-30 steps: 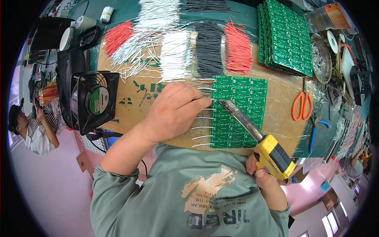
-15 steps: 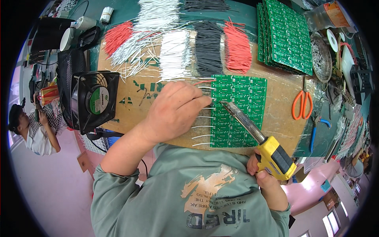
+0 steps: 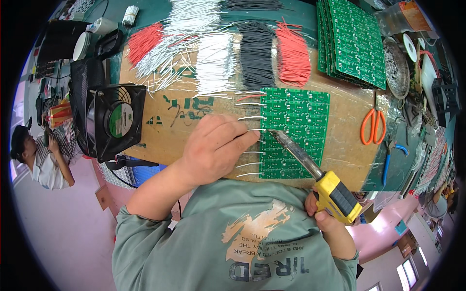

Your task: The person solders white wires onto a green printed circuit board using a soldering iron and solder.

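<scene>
My left hand [image 3: 216, 145] is closed in a pinch at the left edge of a green circuit board panel [image 3: 296, 133], on a thin white wire [image 3: 252, 129] that meets the board. The fingers partly hide the wire. In my right hand [image 3: 320, 213] is a soldering iron [image 3: 337, 196] with a yellow and black handle. Its tip touches or hovers just over the board's left side, close to the pinched wire; which one I cannot tell. Several other white wires and a red wire [image 3: 250, 97] stick out leftward along the same edge.
Piles of white [image 3: 213, 65], black [image 3: 257, 58] and red wires [image 3: 293, 58] lie beyond the panel. Stacked green boards [image 3: 352, 43] stand far right, near orange-handled scissors [image 3: 373, 126] and blue-handled pliers [image 3: 387, 165]. A black fan [image 3: 116, 121] stands left. Another person [image 3: 46, 155] is far left.
My left hand has shifted nearer to me along the board's edge, uncovering a white wire above it. The iron's tip has moved slightly the same way. The whole view has shifted a little.
</scene>
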### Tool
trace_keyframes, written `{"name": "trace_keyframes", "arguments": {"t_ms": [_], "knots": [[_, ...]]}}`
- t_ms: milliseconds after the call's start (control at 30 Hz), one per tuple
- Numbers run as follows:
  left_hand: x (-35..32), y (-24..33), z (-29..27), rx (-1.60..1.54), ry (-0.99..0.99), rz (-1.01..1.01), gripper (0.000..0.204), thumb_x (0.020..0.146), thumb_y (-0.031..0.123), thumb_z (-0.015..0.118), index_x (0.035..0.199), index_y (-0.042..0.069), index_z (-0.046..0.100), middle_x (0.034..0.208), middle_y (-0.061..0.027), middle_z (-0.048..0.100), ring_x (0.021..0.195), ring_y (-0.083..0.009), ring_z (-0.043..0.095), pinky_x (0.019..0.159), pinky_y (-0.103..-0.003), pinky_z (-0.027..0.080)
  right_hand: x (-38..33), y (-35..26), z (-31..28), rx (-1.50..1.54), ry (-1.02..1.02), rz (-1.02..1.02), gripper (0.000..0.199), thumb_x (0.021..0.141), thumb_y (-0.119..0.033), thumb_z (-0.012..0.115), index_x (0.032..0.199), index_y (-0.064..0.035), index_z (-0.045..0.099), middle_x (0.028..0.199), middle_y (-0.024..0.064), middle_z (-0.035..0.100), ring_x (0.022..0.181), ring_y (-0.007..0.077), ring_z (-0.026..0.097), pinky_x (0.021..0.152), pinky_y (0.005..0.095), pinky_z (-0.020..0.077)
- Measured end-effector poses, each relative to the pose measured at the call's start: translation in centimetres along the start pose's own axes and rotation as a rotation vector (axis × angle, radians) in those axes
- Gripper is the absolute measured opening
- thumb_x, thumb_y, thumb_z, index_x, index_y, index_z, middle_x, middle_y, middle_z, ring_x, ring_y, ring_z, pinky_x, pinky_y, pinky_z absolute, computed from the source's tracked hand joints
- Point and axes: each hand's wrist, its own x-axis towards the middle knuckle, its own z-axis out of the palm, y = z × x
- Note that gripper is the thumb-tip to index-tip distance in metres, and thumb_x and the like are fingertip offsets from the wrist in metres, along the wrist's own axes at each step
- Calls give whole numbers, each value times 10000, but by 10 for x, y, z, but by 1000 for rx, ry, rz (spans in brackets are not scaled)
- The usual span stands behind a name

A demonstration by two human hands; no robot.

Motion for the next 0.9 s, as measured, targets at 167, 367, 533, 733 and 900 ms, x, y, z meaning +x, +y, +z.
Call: {"name": "trace_keyframes", "arguments": {"t_ms": [167, 367, 533, 733, 900], "knots": [[0, 0, 1, -16, 24, -13, 360, 747, -8, 787, 1103, 38, 814, 1012, -66, 722, 914, -275, 704, 797, -386, 519, 2, 0, -2, -131, -21, -17, 417, 951, -332, 884, 834, -21, 632, 686, 51, 603, 591, 173, 597, 542, 321, 475], [1, 0, 3, -4, 17, -18, 391, 741, -18, 787, 1126, 46, 808, 1017, -57, 709, 922, -272, 705, 808, -386, 514, -3, 8, -8, -149, -30, 22, 421, 950, -367, 872, 835, -44, 629, 697, 48, 604, 585, 188, 593, 544, 335, 476], [1, 1, 3, 4, 15, -23, 398, 742, -29, 782, 1132, 43, 807, 1021, -58, 707, 930, -270, 703, 810, -384, 513, -2, 13, -15, -201, -98, -8, 396, 954, -338, 861, 858, -40, 618, 709, 50, 598, 586, 186, 584, 544, 335, 475], [1, 0, 4, 0, 20, -22, 399, 740, -32, 779, 1132, 37, 806, 1020, -61, 704, 925, -272, 701, 808, -385, 512, -3, 13, -10, -131, -64, -21, 378, 956, -313, 858, 878, -38, 611, 722, 50, 599, 595, 183, 581, 544, 331, 469], [2, 1, 3, -1, 13, -25, 401, 738, -28, 775, 1133, 36, 805, 1018, -60, 702, 925, -272, 700, 814, -385, 510, -2, 14, -12, -131, -92, 11, 376, 955, -300, 868, 885, -38, 607, 727, 44, 593, 602, 174, 576, 547, 326, 466]]}}
